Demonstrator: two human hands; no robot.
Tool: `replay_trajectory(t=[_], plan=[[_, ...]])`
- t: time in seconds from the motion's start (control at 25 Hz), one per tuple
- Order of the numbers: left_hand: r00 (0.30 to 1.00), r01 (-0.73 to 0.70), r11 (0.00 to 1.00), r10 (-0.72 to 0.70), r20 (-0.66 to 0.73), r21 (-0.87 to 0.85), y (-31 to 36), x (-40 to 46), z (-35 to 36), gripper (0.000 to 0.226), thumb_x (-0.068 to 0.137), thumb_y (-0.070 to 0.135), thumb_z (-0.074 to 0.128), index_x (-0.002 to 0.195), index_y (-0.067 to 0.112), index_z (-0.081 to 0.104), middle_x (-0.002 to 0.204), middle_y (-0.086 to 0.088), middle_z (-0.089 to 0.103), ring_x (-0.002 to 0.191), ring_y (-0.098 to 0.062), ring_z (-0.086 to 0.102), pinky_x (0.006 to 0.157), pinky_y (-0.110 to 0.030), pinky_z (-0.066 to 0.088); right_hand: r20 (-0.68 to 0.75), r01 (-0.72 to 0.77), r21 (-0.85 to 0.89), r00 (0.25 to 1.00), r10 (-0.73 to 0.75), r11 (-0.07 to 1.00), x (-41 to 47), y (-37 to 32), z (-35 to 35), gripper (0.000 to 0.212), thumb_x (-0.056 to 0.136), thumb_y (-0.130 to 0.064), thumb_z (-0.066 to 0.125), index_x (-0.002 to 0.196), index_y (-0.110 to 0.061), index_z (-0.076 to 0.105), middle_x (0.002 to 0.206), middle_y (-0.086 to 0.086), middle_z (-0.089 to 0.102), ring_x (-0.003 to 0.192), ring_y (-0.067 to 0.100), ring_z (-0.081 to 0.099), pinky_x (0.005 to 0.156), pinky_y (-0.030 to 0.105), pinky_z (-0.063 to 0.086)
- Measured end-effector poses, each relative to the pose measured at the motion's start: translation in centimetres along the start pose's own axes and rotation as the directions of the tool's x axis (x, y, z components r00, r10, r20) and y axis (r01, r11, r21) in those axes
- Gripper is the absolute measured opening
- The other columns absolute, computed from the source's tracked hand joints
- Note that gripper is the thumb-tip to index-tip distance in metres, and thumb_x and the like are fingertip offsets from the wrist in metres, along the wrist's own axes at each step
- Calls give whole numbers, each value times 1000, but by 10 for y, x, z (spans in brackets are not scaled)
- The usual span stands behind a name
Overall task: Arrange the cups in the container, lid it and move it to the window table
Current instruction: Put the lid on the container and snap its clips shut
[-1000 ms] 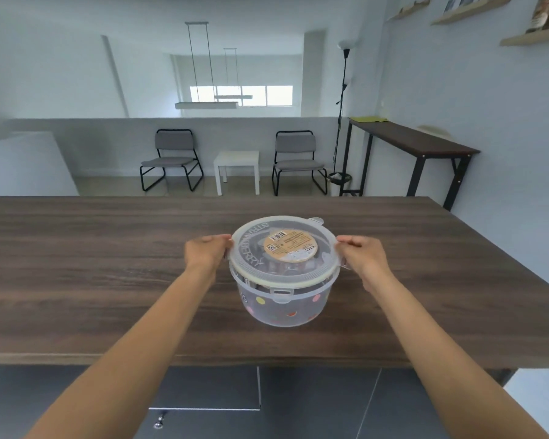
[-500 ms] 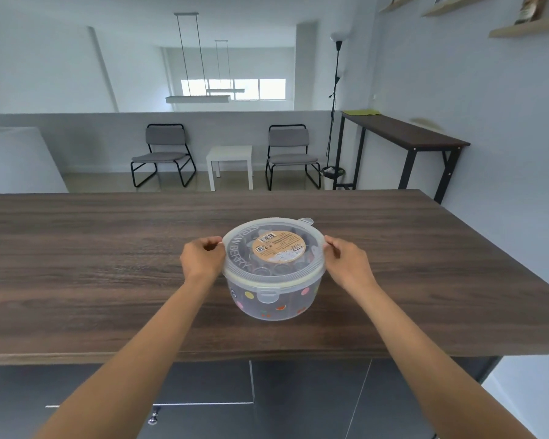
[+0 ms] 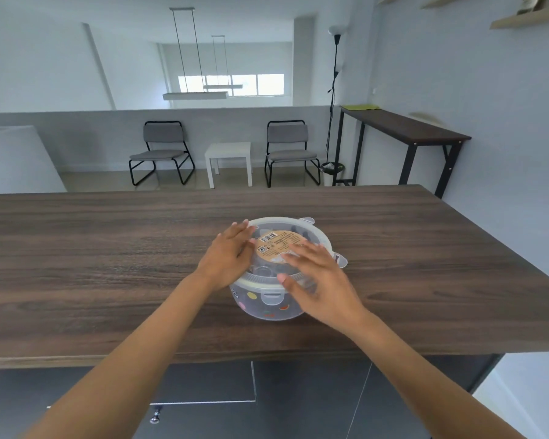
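A round clear plastic container (image 3: 268,310) with coloured dots stands on the dark wooden table (image 3: 108,264), near its front edge. Its translucent lid (image 3: 301,228) with a tan label sits on top, a latch tab hanging at the front. Clear cups (image 3: 263,270) show faintly through the lid. My left hand (image 3: 230,259) lies flat on the lid's left side, fingers spread. My right hand (image 3: 319,280) rests flat on the lid's right and front, fingers apart, covering part of the rim. Neither hand grips anything.
Beyond the table are two grey chairs (image 3: 164,150) (image 3: 290,148) with a small white table (image 3: 229,153) between them, below a far window (image 3: 232,84). A tall dark side table (image 3: 403,128) stands along the right wall, a floor lamp (image 3: 336,36) beside it.
Both hands left the container's sides and moved onto the top of the lid. The container now sits lower, resting on the wooden table.
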State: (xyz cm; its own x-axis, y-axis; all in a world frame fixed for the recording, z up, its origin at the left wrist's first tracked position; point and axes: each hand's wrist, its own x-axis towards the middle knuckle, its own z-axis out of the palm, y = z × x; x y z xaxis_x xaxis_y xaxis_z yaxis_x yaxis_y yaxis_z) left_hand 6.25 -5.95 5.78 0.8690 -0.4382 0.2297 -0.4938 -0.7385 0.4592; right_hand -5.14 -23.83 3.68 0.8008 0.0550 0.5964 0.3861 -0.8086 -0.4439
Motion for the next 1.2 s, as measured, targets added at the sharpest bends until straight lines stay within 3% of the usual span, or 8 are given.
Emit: replay_trajectory(t=[0.2, 0.44, 0.68, 0.76, 0.84, 0.96, 1.04, 1.2], plan=[[981, -51, 972, 5, 194, 231, -4, 5, 4, 50, 99, 40, 21, 148, 30, 21, 160, 8, 15, 148, -10, 7, 118, -43, -1, 181, 102, -219, 982, -62, 970, -1, -1, 9, 59, 89, -56, 41, 132, -19, 53, 141, -1, 50, 136, 12, 38, 116, 31, 16], [975, -64, 964, 5, 222, 258, -5, 5, 5, 51, 99, 40, 19, 149, 31, 17, 160, 9, 11, 148, -10, 5, 119, -42, -1, -27, 192, -391, 975, -220, 900, -6, 1, 20, 49, 86, -48, 50, 113, -13, 69, 116, 3, 70, 112, 17, 64, 99, 38, 45], [975, -58, 969, 3, 223, 241, -3, 4, 3, 50, 99, 39, 21, 148, 31, 19, 160, 9, 13, 147, -9, 6, 119, -42, -1, -25, 238, -435, 961, -276, 869, -8, 1, 23, 46, 84, -47, 56, 110, -12, 70, 112, 3, 72, 107, 16, 66, 96, 34, 48], [979, -57, 969, 8, 203, 238, -3, 3, 3, 50, 99, 39, 22, 148, 30, 22, 160, 9, 15, 147, -10, 8, 119, -42, 1, -50, 148, -331, 983, -174, 932, -9, -5, 21, 53, 83, -52, 56, 117, -12, 66, 122, 4, 67, 118, 17, 60, 105, 36, 41], [982, -57, 970, 11, 189, 235, -3, 3, 4, 49, 99, 38, 22, 147, 31, 23, 159, 10, 16, 147, -10, 9, 120, -43, 2, -112, -115, -143, 989, 100, 983, -11, -12, 20, 71, 84, -60, 46, 133, -10, 51, 144, 6, 47, 138, 17, 35, 115, 37, 26], [984, -53, 972, 11, 180, 229, -3, 3, 5, 49, 99, 38, 22, 147, 32, 23, 159, 10, 16, 147, -10, 10, 120, -42, 3, -86, -516, 146, 843, 531, 844, -12, -15, 18, 77, 89, -58, 24, 149, -11, 12, 160, 5, 4, 145, 12, -8, 118, 30, -3], [984, -53, 971, 10, 180, 234, -3, 3, 5, 48, 99, 37, 22, 147, 32, 23, 159, 10, 16, 147, -11, 11, 119, -42, 3, 8, -630, 271, 757, 653, 728, -9, -15, 16, 70, 96, -48, 27, 150, -11, 0, 160, 4, -2, 145, 13, -9, 119, 30, -3], [991, -43, 974, 13, 137, 221, -1, 2, 5, 47, 99, 36, 25, 146, 31, 27, 158, 9, 20, 146, -11, 15, 119, -42, 6, 29, -641, 364, 733, 679, 676, -8, -16, 18, 66, 98, -36, 34, 149, -9, 2, 160, 4, 4, 146, 16, -1, 121, 34, 3]])
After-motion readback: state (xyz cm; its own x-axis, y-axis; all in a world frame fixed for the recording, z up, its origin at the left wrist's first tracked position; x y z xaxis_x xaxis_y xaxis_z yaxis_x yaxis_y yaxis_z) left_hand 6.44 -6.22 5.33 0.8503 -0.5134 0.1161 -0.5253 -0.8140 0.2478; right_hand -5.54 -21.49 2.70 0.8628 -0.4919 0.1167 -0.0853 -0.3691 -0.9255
